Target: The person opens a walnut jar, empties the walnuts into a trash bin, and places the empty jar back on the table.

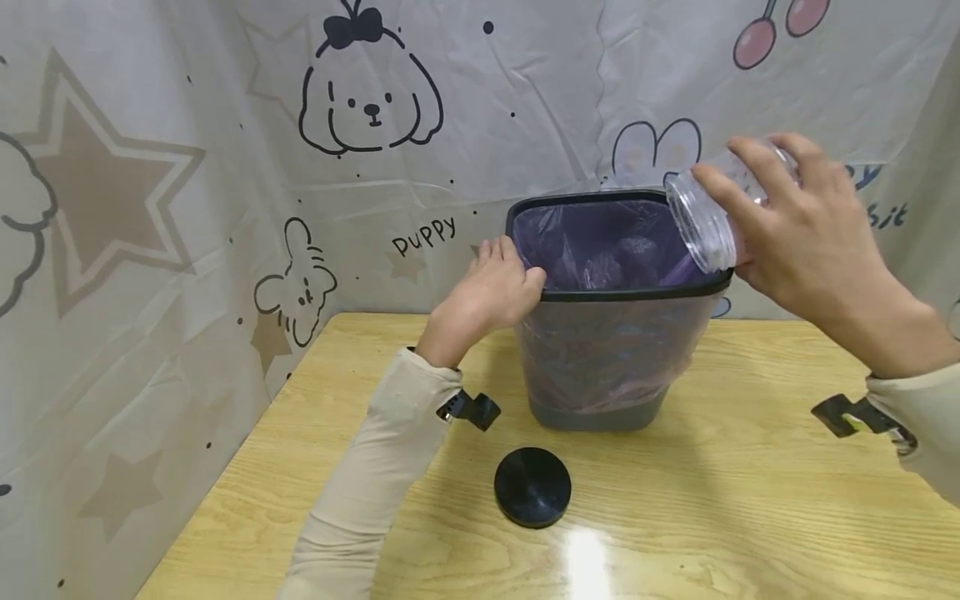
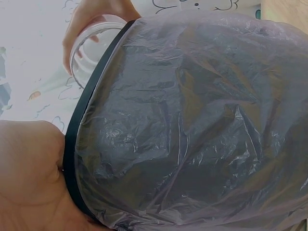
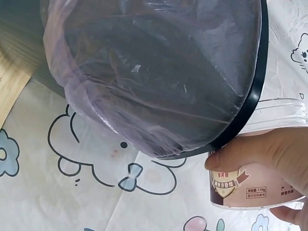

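Note:
A grey trash bin with a black rim stands on the table, lined with a thin purple bag folded over its outside. My left hand grips the rim at the near left corner; in the left wrist view its palm lies against the rim. Over the right side of the opening, my right hand holds a clear plastic jar, tilted with its uncovered mouth toward the bin. A pink label wraps the jar in the right wrist view. Crumpled clear plastic shows inside the bin.
On the wooden table, a round black lid lies in front of the bin. A pale cloth with cartoon drawings hangs behind the table and along its left side.

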{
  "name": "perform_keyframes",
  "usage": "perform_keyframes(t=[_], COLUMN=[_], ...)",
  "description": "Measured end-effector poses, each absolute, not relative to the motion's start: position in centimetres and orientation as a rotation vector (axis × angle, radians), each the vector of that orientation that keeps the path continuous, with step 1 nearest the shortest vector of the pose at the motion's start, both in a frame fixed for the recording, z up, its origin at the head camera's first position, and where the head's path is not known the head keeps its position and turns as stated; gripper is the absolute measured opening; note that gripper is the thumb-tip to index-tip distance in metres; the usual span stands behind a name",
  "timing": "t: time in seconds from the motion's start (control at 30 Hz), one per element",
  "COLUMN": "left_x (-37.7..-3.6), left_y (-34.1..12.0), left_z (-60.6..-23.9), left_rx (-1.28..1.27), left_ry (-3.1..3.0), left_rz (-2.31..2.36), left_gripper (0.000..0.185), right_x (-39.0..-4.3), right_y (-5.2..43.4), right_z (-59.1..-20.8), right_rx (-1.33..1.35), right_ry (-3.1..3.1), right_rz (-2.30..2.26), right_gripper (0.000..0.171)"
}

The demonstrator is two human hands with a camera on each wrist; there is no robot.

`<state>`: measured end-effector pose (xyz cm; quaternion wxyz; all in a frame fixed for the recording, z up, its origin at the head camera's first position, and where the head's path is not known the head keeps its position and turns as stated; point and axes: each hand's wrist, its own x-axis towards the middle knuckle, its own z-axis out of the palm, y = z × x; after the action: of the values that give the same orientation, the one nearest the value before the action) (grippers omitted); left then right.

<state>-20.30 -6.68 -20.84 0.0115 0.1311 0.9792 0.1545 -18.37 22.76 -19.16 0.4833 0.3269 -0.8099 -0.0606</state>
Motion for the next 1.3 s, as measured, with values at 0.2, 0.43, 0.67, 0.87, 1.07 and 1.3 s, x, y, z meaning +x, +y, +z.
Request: perform_keyframes(t=[0.2,0.43,0.67,0.87,1.07,1.3], left_x=[-20.4,-20.6,-21.1,-21.1,-20.9,-21.0], left_y=[-6.8,-7.0,-7.2,-7.3,-7.1,-7.3], left_z=[-20.8,-20.7,-21.1,-21.3,-21.5,-21.5], left_rx=[0.400,0.442,0.447,0.468,0.471,0.466], left_ry=[3.033,2.997,3.009,3.010,2.999,3.008], left_rz=[0.482,0.523,0.561,0.609,0.617,0.664], left_gripper=[0.070,0.070,0.070,0.070,0.069,0.070], right_x=[-17.4,-13.9,-10.7,-8.9,-8.1,-7.7], right_y=[23.4,24.6,24.4,23.7,22.1,19.8], right_z=[-19.5,-20.2,-25.2,-30.0,-36.7,-42.3], right_rx=[0.657,0.377,0.202,0.118,0.120,0.175], right_ry=[-2.067,-2.138,-2.185,-2.235,-2.390,-2.565], right_rz=[0.023,0.540,0.920,1.144,1.192,1.180], right_gripper=[0.109,0.100,0.120,0.116,0.115,0.119])
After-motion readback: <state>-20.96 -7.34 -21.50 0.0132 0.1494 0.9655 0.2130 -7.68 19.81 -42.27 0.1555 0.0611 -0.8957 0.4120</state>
